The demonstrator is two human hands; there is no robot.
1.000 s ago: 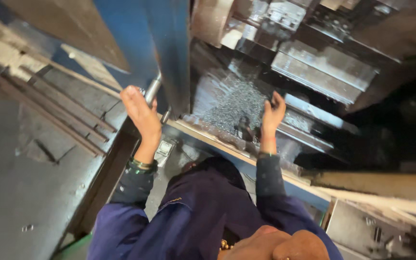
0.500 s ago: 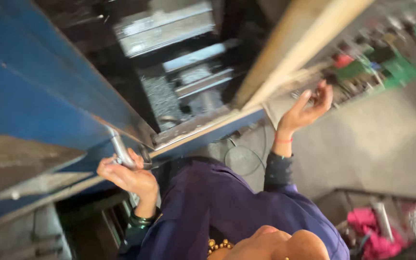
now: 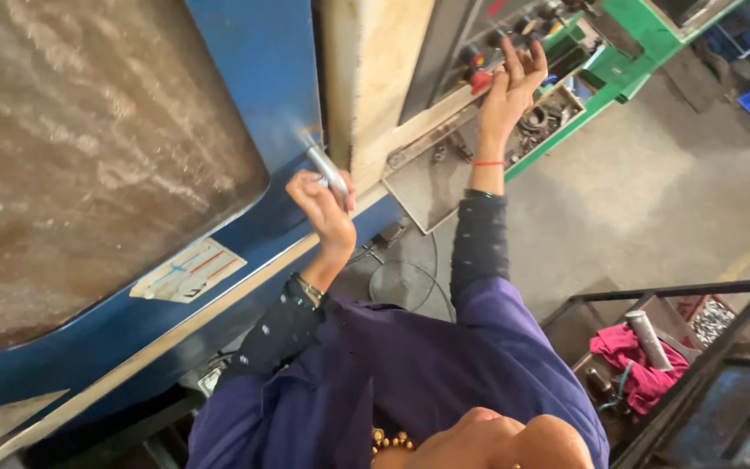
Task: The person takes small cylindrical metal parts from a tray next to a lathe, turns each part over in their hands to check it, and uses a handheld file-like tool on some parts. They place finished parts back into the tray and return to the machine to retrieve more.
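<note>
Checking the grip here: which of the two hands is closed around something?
The left hand, wrapped around the metal handle on the blue door. The right hand is open, fingers spread, at the control panel.

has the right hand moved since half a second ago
Yes. The right hand was open in the air off the machine's pale beam; now it has reached up to the control panel, fingers at the red button.

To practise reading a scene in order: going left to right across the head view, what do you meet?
Blue door → left hand on the metal handle → right hand raised at the control panel → pink cloth in the black rack.
</note>
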